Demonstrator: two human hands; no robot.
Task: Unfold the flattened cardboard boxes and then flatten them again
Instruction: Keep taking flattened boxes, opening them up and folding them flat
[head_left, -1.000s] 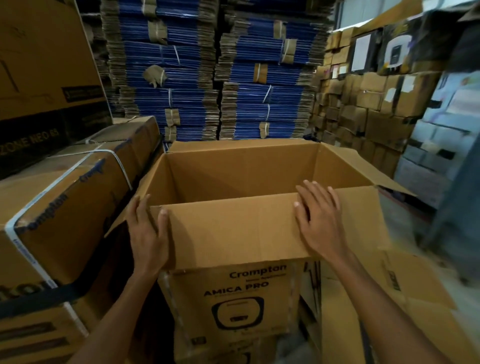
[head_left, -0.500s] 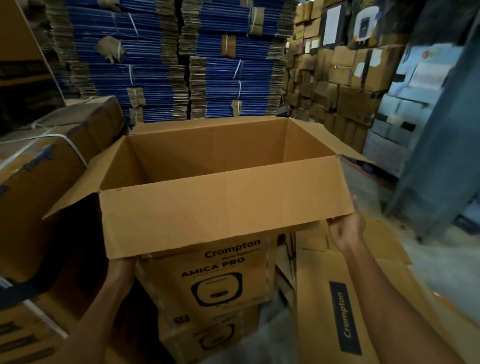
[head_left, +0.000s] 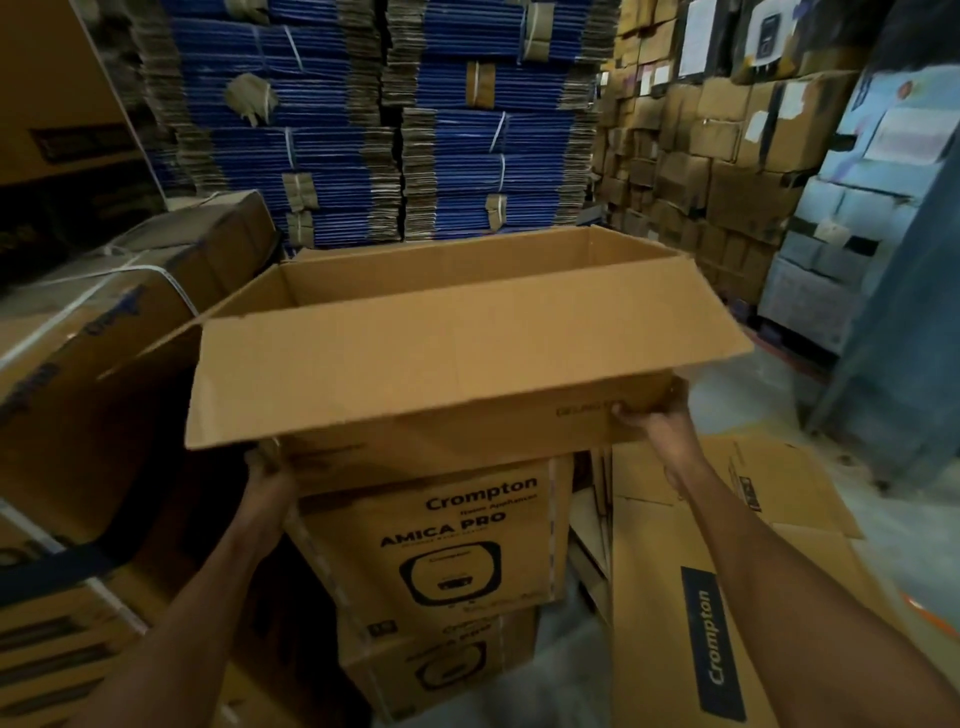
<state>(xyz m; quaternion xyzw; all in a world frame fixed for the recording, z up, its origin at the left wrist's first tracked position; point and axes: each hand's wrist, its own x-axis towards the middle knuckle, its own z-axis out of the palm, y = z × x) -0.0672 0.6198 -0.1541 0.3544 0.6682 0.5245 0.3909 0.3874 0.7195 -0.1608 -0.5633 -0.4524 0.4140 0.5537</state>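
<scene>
While the opened cardboard box (head_left: 441, 280) sat at chest height directly above a stack of 2 printed cartons (head_left: 431, 545), its near flap (head_left: 441, 374) hung out toward the person. Whether the box touched the stack could not be told. At its lower right corner the right hand (head_left: 652, 423) clasped the near wall, thumb on the front face. The left hand (head_left: 267, 475) met the lower left corner, but the flap hid its fingers, so its grip could not be told. Flattened cardboard (head_left: 727, 597) lay to the right, and blue bundles (head_left: 337, 130) stood behind.
</scene>
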